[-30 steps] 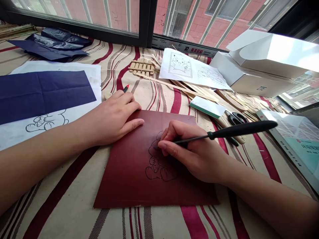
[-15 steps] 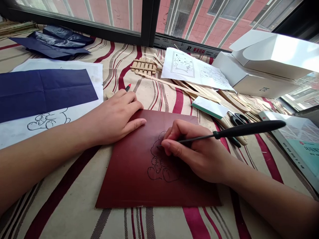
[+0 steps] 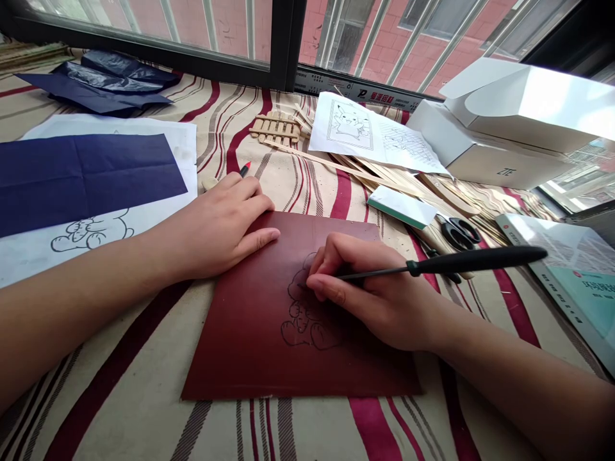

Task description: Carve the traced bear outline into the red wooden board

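Note:
A dark red board (image 3: 230, 358) lies flat on the striped cloth, with a cartoon animal outline (image 3: 302, 326) drawn in dark lines on it. My left hand (image 3: 235, 221) rests palm down on the board's upper left edge, fingers stretched out and holding nothing. In a pinch, my right hand (image 3: 369, 288) grips a thin metal-shafted tool with a long black handle (image 3: 480, 259). Its tip is hidden behind my fingers, over the upper part of the drawing. Just beyond my left fingers is a red-ended pen (image 3: 245, 169).
Navy carbon-like paper (image 3: 86, 179) covers part of a drawing sheet (image 3: 29, 262) on the left. At the right are scissors (image 3: 459, 234), a small white-topped block (image 3: 401, 206), a book (image 3: 586, 282) and a white box (image 3: 504, 153). Wooden strips (image 3: 365, 169) lie below a printed sheet (image 3: 355, 125).
The tool's handle end has dipped slightly, and my right fingers have shifted a little over the drawing. The whole view has moved slightly; my left hand stays on the board.

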`<state>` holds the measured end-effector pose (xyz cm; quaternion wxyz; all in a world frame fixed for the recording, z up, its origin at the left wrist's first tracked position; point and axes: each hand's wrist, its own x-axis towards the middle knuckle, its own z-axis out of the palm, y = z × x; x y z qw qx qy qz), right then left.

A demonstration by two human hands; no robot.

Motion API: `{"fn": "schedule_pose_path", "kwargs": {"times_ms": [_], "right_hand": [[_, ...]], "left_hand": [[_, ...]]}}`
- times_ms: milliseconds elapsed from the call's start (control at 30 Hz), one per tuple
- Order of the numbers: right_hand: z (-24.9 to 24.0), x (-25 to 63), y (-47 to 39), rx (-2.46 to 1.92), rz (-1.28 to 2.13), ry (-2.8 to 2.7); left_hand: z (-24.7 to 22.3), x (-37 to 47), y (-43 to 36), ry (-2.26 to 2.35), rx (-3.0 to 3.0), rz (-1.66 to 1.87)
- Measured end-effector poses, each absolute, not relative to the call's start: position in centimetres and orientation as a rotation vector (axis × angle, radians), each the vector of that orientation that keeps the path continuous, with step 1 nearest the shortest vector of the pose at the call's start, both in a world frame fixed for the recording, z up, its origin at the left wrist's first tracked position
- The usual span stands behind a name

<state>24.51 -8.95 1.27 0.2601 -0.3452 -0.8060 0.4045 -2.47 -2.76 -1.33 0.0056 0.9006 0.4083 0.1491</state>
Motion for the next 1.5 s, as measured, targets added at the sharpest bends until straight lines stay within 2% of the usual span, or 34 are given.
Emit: {"fn": "schedule_pose_path", "kwargs": {"times_ms": [500,667,767,867,967,1067,1167,1233,1500], "right_hand": [[1.6,24.4,-9.2,-0.961,1.089,-2.170],[1.5,24.4,-9.2,-0.993,1.099,-2.070],[1.1,24.8,-8.9,-0.997,1.184,-1.718],[1.2,25.6,-8.1,-0.989,1.172,-1.497],[2.0,27.3,-6.9,-1.026,1.043,-1.552],[3.1,30.2,-5.2,-1.208,0.764,-1.756],[3.8,33.7,-3.4,-1.359,0.123,-1.996],[3.9,35.6,-2.4,-1.356,-0.086,-2.226],[2.7,37.2,-1.2,-1.395,-0.030,-2.462]], "left_hand": [[-0.2,-2.4,-2.7,1.270,2.793,0.311],[0.3,-2.5,-3.2,1.278,2.796,0.411],[2.2,-2.6,-4.9,1.025,2.845,0.465],[3.4,-3.1,-6.0,0.525,2.812,0.206],[2.8,-4.4,-4.7,0.503,2.826,0.084],[1.6,-5.4,-2.5,0.780,2.860,0.275],[0.5,-5.2,-1.9,0.775,2.847,0.337],[-0.2,-5.0,-2.1,0.746,2.838,0.369],[-1.8,-5.4,-1.5,1.006,2.709,0.457]]}}
